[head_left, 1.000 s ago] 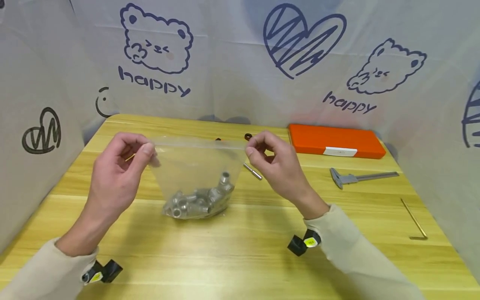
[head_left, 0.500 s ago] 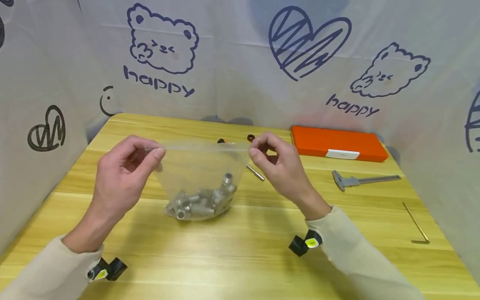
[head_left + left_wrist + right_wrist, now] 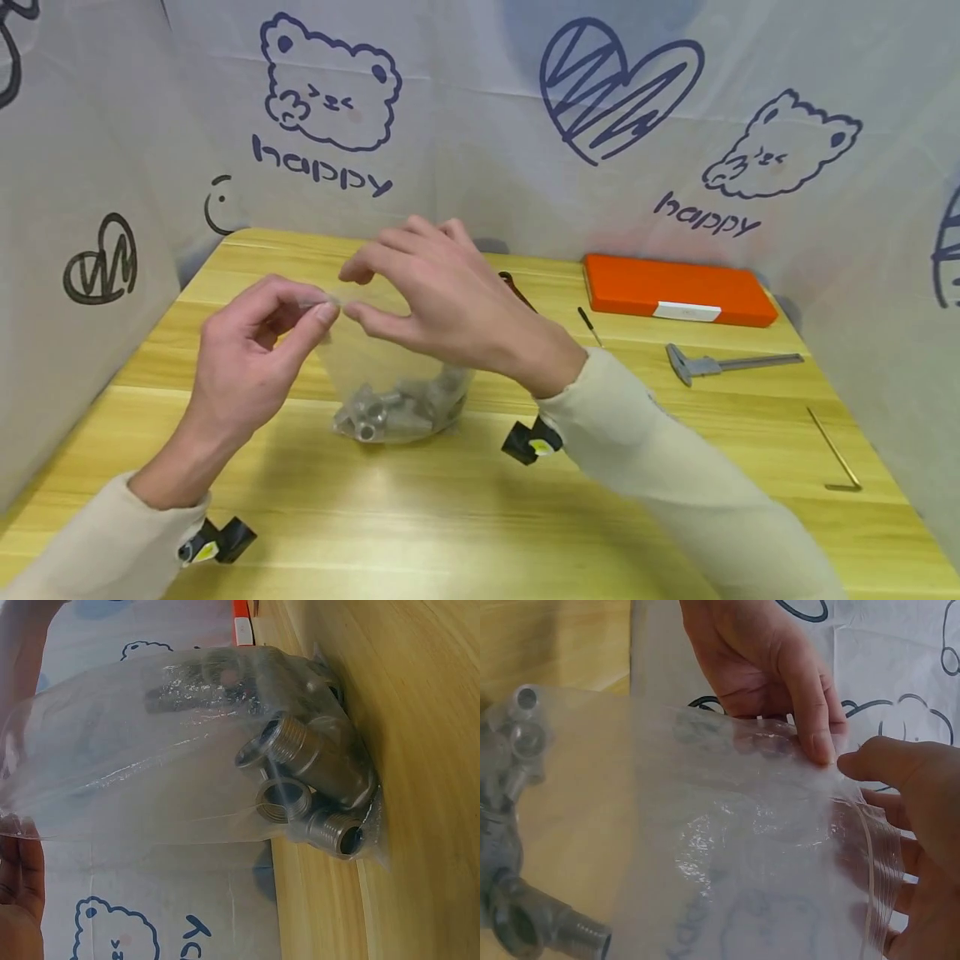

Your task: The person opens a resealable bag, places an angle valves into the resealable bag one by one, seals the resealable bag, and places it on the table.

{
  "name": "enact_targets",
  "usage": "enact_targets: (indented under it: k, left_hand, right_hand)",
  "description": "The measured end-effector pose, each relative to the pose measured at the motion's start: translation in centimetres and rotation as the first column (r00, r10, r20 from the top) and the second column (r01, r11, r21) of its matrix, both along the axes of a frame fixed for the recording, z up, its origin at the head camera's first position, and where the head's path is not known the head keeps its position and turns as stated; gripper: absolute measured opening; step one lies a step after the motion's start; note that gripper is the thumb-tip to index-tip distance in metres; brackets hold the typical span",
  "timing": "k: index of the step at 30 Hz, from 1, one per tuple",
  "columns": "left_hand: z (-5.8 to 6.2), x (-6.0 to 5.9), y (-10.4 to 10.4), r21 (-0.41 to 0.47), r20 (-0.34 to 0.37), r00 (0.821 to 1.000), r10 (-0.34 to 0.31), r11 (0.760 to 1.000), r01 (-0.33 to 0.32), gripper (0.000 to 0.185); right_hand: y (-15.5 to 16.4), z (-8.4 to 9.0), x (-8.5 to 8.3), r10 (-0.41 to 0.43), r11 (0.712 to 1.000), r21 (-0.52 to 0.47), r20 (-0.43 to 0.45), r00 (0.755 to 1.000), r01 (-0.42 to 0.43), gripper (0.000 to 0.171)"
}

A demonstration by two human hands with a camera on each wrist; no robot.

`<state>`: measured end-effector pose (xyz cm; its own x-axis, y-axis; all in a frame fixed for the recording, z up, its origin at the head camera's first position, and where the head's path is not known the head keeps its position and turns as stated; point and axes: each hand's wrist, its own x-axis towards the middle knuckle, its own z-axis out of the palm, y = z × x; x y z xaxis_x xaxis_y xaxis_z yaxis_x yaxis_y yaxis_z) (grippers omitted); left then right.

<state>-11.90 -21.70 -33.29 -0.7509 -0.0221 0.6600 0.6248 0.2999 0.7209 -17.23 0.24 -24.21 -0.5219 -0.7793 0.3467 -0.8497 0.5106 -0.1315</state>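
A clear zip-lock bag (image 3: 356,358) hangs upright over the table, its bottom close to the wood. Threaded metal pipe fittings (image 3: 322,769) are bunched in the bottom of it. My left hand (image 3: 247,367) pinches the bag's top left corner between thumb and fingers. Beside those fingertips, my right hand (image 3: 457,308) is at the mouth of the bag, thumb and index finger apart. In the right wrist view, the zip strip (image 3: 868,855) runs along the bag's edge, and the right fingers lie behind the plastic.
An orange box (image 3: 637,286) with a white label lies at the back right. Nearer are a vernier caliper (image 3: 705,364) and an L-shaped hex key (image 3: 840,458). A thin black-ended tool (image 3: 588,323) and a dark-handled tool (image 3: 513,287) lie behind my right hand.
My right hand has let go of the bag's top right corner and moved left to beside my left hand. The left hand keeps its pinch on the zip-lock bag.
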Motion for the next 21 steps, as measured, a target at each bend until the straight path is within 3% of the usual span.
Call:
enact_targets:
  k: [4, 9, 16, 21]
  left_hand:
    - [0.07, 0.08, 0.09, -0.001, -0.002, 1.000, 0.008, 1.000, -0.008, 0.011]
    - [0.08, 0.14, 0.33, -0.002, 0.003, 1.000, 0.013, 1.000, -0.013, 0.013]
    - [-0.08, -0.07, 0.45, -0.016, -0.027, 1.000, 0.001, 1.000, -0.001, 0.017]
    - [0.05, -0.08, 0.47, -0.021, -0.023, 1.000, -0.004, 1.000, 0.003, 0.016]
  right_hand:
    - [-0.64, 0.06, -0.30, -0.009, 0.999, 0.052, -0.001, 1.000, 0.009, 0.016]
    - [-0.79, -0.05, -0.48, -0.009, 0.999, 0.045, 0.052, 0.999, 0.007, 0.006]
    - [-0.86, 0.06, -0.64, -0.006, 0.999, 0.048, 0.120, 0.993, 0.000, 0.011]
    - [-0.94, 0.02, -0.63, 0.021, 0.998, 0.051, 0.087, 0.996, -0.026, 0.010]
